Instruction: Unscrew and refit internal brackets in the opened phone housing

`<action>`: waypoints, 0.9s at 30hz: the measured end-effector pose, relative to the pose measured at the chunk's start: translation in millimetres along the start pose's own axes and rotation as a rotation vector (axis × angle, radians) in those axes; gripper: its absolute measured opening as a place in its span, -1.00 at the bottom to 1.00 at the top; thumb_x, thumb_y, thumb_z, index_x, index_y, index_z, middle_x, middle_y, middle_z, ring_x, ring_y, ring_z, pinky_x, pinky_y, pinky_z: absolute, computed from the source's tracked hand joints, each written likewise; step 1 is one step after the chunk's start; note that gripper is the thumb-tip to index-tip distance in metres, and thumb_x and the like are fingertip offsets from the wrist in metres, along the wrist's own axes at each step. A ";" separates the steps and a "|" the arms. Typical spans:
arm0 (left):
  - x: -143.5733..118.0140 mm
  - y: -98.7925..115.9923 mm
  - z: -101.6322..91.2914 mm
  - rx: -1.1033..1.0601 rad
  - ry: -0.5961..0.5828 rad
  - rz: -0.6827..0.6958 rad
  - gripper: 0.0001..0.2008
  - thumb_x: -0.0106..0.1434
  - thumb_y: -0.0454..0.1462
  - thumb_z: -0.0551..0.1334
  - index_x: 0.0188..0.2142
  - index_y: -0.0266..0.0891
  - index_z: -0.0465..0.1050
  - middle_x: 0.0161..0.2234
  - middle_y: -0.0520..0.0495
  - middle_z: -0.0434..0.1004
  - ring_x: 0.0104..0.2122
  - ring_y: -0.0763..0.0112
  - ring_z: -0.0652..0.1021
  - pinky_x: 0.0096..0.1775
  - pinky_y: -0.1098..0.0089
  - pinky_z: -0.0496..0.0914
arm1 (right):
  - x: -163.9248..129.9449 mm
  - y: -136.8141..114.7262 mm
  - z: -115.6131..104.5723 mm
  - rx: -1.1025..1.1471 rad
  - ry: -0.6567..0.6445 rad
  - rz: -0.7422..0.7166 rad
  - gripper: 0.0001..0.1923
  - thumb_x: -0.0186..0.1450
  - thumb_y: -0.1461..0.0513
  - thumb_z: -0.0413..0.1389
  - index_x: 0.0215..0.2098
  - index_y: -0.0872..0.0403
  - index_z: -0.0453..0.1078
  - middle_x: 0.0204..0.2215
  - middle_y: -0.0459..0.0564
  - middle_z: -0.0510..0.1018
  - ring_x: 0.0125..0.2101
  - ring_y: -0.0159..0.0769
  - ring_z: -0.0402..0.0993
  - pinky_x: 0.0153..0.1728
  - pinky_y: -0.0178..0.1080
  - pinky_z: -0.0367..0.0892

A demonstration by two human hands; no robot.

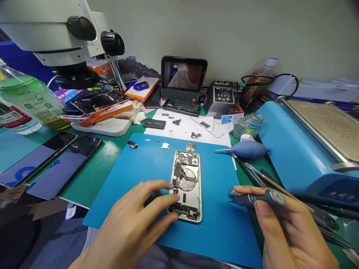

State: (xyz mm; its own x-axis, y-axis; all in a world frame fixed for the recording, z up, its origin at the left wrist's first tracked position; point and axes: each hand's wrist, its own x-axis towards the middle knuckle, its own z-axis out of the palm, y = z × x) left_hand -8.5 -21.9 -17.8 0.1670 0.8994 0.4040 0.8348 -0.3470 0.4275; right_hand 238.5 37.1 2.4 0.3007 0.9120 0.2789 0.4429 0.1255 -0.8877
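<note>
An opened phone body [187, 183] lies face down on a blue work mat [213, 209], its boards and round coil exposed. My left hand [131, 224] rests on the mat with fingertips touching the phone's lower left edge. My right hand [286, 228] is to the right of the phone, holding a dark grey screwdriver [256, 197] with its tip pointing left toward the phone. Small loose parts and screws [165, 145] lie above the phone on the mat.
A microscope [70, 37] stands at the back left over a stack of phones [95, 102]. Two phones [56, 160] lie at the left. A small screen [183, 76], a glass jar [248, 125], a blue blower [246, 149], tools [258, 173] and a blue machine [305, 149] fill the right.
</note>
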 end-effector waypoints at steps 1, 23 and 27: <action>-1.9 0.1 -2.2 0.028 0.017 0.013 -0.74 0.72 -0.14 0.11 0.20 -0.03 0.54 0.15 -0.07 0.63 0.03 0.32 0.67 0.00 0.32 0.50 | -0.7 -1.0 2.0 0.011 0.025 -0.012 -0.70 0.47 -0.10 0.28 -0.06 -0.10 0.63 -0.09 -0.06 0.78 -0.06 -0.06 0.71 0.02 -0.10 0.55; -15.1 -16.3 1.8 0.149 0.037 0.148 -0.64 0.60 -0.30 0.22 0.24 0.10 0.64 0.16 0.05 0.74 0.07 0.19 0.60 0.04 0.23 0.45 | 9.7 16.0 5.6 -0.628 -0.253 -0.597 -0.69 0.60 0.18 0.18 0.26 -0.05 0.58 0.08 0.07 0.64 0.08 0.01 0.55 0.19 -0.01 0.35; -16.2 -21.5 2.2 0.217 -0.025 0.211 -0.62 0.61 -0.28 0.20 0.29 0.12 0.60 0.21 0.05 0.70 0.10 0.16 0.58 0.03 0.22 0.48 | 5.2 15.0 -2.3 -0.569 -0.276 -0.626 -0.61 0.55 0.24 0.22 0.30 -0.13 0.55 0.09 0.04 0.69 0.10 0.00 0.58 0.19 0.01 0.37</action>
State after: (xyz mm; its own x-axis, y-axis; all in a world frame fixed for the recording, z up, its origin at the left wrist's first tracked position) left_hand -28.0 -28.4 -35.3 0.3592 0.8207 0.4444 0.8724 -0.4643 0.1524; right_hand 248.6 42.8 -8.7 -0.3193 0.8120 0.4886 0.8324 0.4867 -0.2649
